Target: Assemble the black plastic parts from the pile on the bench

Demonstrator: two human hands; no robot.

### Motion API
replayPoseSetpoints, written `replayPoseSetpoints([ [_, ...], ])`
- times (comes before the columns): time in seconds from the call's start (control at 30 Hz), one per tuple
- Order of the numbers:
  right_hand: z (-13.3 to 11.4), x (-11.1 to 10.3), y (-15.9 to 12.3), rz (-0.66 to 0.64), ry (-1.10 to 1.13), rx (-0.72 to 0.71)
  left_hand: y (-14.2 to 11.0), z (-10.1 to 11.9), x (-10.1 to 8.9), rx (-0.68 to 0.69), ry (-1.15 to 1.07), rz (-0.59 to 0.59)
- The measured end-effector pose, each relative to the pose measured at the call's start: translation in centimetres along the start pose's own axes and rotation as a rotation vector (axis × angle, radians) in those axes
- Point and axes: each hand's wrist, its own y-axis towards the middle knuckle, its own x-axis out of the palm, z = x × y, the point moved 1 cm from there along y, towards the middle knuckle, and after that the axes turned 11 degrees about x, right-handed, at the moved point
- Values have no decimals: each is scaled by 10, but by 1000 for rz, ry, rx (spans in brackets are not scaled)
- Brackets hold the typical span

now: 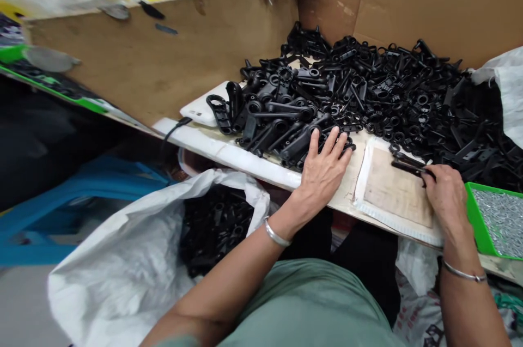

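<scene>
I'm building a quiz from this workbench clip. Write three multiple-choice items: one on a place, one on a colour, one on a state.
1. Where is the green tray?
A. by the right hand
B. by the left hand
C. on the floor

2. What colour are the plastic parts?
A. white
B. black
C. red

3. How is the left hand?
A. a fist
B. flat, fingers spread on the parts
C. lifted

Answers: 1 A, it sits beside the right hand. 2 B, the whole heap is black. 3 B, its palm lies down on the heap's edge.
</scene>
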Motion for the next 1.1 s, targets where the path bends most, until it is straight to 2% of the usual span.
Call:
replayPoseSetpoints([
  [0.07, 6, -4, 0, 21, 67, 17, 6, -4, 2, -20, 13, 5],
  [0.2, 11, -25, -12, 65, 214, 220, 10, -6, 4, -5, -5, 34],
  [0.27, 6, -33, -22, 1, 319, 318, 9, -7, 4, 29, -15, 58],
  [0.4, -17, -34, -35, -232, 581, 445, 5, -6, 5, 65, -55, 130],
  [0.5, -42, -27, -34, -353, 671, 431, 3, 1, 0, 68, -150, 187],
  [0.6, -64, -20, -30, -402, 774, 374, 1, 17, -8, 71, -394, 227],
  [0.63, -69, -19, -29, -422, 820, 351, 0, 23, -11, 67, -515, 201],
  [0.7, -78, -17, -24, -509, 902, 284, -1, 35, -12, 5, -777, 78],
  [0.77, -80, -15, -17, -636, 937, 191, -3, 41, -11, -112, -1027, -19],
  [0.8, -79, -13, -12, -660, 921, 143, -4, 42, -10, -187, -1151, -42],
  [0.83, -76, -9, -6, -630, 868, 91, -5, 43, -8, -267, -1276, -48],
  [0.87, -73, -5, 2, -541, 775, 37, -5, 42, -6, -345, -1398, -43],
  [0.97, -60, 12, 22, -157, 341, -126, -8, 38, -2, -495, -1684, -2],
  [1.03, -50, 23, 30, -89, 135, -194, -11, 35, -2, -521, -1784, 43],
  [1.1, -37, 28, 33, -135, 72, -218, -13, 32, -3, -541, -1824, 98],
])
